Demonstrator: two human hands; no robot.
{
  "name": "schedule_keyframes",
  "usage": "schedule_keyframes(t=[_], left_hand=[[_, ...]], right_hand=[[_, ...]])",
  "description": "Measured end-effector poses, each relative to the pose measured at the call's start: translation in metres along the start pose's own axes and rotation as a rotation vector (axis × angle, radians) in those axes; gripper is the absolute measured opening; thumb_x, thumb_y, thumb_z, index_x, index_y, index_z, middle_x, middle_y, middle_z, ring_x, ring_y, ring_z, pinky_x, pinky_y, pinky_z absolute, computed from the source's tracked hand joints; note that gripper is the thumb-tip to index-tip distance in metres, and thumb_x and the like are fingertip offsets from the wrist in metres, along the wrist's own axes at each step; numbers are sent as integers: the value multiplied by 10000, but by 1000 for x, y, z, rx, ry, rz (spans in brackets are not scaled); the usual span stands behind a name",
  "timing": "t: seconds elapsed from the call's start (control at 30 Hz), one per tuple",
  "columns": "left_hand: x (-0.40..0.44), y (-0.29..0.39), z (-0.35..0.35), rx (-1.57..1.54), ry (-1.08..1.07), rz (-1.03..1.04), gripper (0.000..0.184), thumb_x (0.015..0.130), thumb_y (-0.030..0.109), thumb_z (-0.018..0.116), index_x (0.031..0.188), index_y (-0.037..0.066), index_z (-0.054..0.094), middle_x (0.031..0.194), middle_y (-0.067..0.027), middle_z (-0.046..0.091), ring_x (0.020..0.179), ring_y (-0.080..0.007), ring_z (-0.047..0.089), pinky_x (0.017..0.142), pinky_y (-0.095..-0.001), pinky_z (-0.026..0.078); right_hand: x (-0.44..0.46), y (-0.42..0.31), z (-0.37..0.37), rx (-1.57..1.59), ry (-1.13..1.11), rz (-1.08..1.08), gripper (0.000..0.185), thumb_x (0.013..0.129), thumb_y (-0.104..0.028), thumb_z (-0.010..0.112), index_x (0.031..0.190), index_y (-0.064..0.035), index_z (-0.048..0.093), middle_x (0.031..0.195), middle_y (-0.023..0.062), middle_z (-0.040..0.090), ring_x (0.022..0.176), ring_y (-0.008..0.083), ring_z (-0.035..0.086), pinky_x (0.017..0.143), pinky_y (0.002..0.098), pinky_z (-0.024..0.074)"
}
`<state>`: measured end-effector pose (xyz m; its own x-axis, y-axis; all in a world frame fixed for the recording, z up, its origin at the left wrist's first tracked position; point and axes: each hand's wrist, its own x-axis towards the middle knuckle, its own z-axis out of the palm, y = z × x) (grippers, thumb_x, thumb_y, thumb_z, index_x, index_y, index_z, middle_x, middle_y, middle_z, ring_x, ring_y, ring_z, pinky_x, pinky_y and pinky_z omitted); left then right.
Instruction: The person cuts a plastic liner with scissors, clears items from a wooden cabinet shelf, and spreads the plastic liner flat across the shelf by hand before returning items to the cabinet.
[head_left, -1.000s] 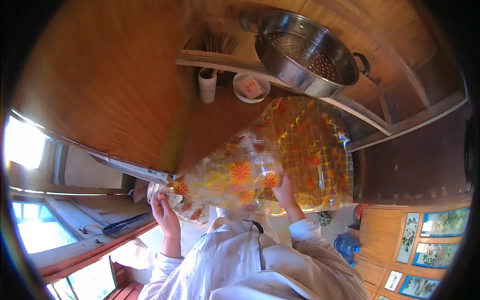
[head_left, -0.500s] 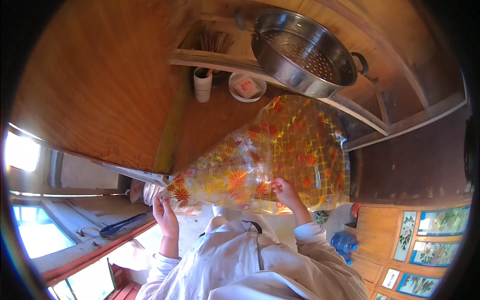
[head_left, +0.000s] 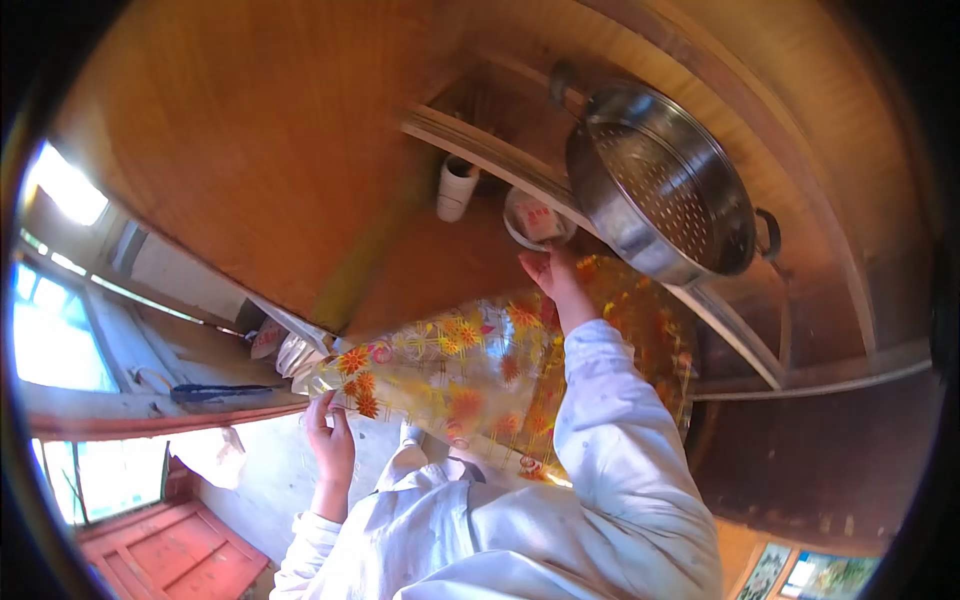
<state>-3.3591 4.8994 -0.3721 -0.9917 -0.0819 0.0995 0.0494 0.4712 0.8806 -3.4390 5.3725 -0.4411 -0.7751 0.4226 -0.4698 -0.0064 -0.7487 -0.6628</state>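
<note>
A clear plastic tablecloth (head_left: 465, 355) printed with orange and yellow flowers lies partly over the brown wooden tabletop (head_left: 440, 270). At its near left corner, my left hand (head_left: 332, 440) pinches the edge between thumb and fingers. My right hand (head_left: 552, 278) reaches across to the far side of the cloth, just in front of a white bowl (head_left: 518, 222). Its thumb and fingers look apart, and the fingertips are slightly blurred near the bowl's rim. Inside the bowl sits a packet with red print (head_left: 541, 219). My right forearm hides part of the cloth.
A metal steamer pot (head_left: 640, 215) with a perforated base stands on the wooden ledge (head_left: 490, 150) behind the bowl. Left of the bowl is a white cup (head_left: 456, 190). A large wooden panel (head_left: 260, 160) borders the table's left. Windows and a red door (head_left: 180, 540) are farther left.
My right hand has let go of the cloth's near edge and moved forward to the bowl. My left hand still holds the corner. The view has turned, shifting the pot right and down.
</note>
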Motion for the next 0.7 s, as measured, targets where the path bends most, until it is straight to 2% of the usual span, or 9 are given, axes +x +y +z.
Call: schedule_keyframes(t=[0.07,0.17,0.2,0.3,0.33,0.4,0.47,0.53,0.7], left_hand=[[-8,4,2,66,-3,45,200,786,-17,551,980,-23,595,914,-146,592,887,-283,544,812,-338,416],[-19,22,1,123,-18,110,239,738,-48,559,971,-11,599,883,-145,600,866,-307,552,790,-364,421],[-21,20,1,144,-35,92,234,737,-39,564,967,-13,598,869,-143,600,845,-310,556,773,-368,427],[-28,16,6,147,-64,47,227,733,-9,583,960,-15,596,862,-146,603,821,-317,564,750,-372,439],[-31,16,7,140,-72,32,227,732,1,590,958,-14,596,866,-148,604,819,-318,567,746,-372,442],[-37,-4,18,62,-101,-35,229,735,18,600,962,-10,595,880,-153,606,831,-317,569,749,-371,446],[-36,-1,20,54,-111,-37,231,740,44,613,966,-4,594,898,-157,609,847,-318,570,753,-372,450],[-36,5,23,86,-96,-13,238,752,91,632,969,1,593,907,-162,609,855,-323,571,748,-380,458],[-22,5,19,9,-325,7,363,733,203,685,1009,-12,590,1001,-176,612,933,-327,580,811,-390,455]], right_hand=[[35,1,8,29,131,31,248,908,-178,456,1143,-98,464,1024,134,566,896,292,590,748,438,532],[58,9,6,-100,165,-13,238,895,-180,470,1124,-113,480,1065,120,546,875,282,589,732,431,535],[57,8,-1,-155,80,26,228,913,-211,435,1117,-127,492,992,92,577,830,246,598,690,389,539],[23,-2,16,-410,171,133,232,932,-267,399,1090,-133,504,883,83,610,728,200,607,631,354,535],[5,-6,20,-498,148,154,272,945,-311,366,1042,-103,512,776,80,627,628,174,597,592,330,527],[-33,-8,2,-559,-125,124,304,945,-319,373,971,-62,533,759,93,633,576,155,584,552,297,520],[-78,-22,14,-768,-159,144,280,951,-269,361,1044,-48,505,744,115,641,542,149,587,506,283,520],[-138,-36,46,-884,-197,188,306,943,-275,377,1016,-15,521,696,99,637,486,131,571,448,239,498],[-239,-28,99,-978,-448,356,307,900,-258,437,1043,4,510,694,109,634,474,136,568,429,253,501]])
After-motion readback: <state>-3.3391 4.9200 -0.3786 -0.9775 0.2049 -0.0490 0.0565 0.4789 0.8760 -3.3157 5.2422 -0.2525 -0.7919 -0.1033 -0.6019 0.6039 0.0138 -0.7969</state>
